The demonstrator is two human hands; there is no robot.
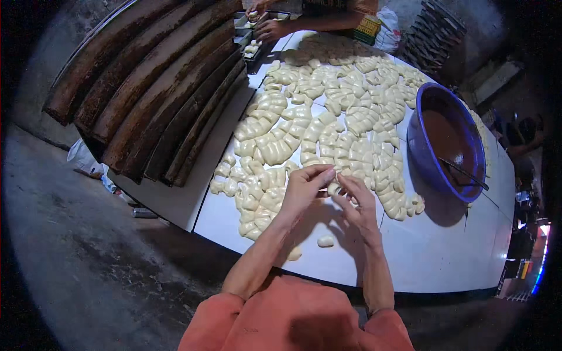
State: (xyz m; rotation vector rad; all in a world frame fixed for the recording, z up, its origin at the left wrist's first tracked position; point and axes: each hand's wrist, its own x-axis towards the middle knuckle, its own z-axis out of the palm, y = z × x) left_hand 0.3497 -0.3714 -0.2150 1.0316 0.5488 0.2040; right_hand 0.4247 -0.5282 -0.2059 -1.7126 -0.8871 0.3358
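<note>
Over the near part of the white table, my left hand and my right hand meet at a small pale dough piece. The fingers of both are closed on it, and part of it is hidden by them. A single dough piece lies on the table below my hands, and another dough lump rests by the near edge beside my left forearm. Beyond my hands spreads a wide layer of cut, glossy dough pieces, packed side by side in rows.
To the right stands a purple basin with brown filling and a dark-handled utensil. Long dark brown trays are stacked at the left. Another person's hands work over dark trays at the far side. The table has a curved near edge.
</note>
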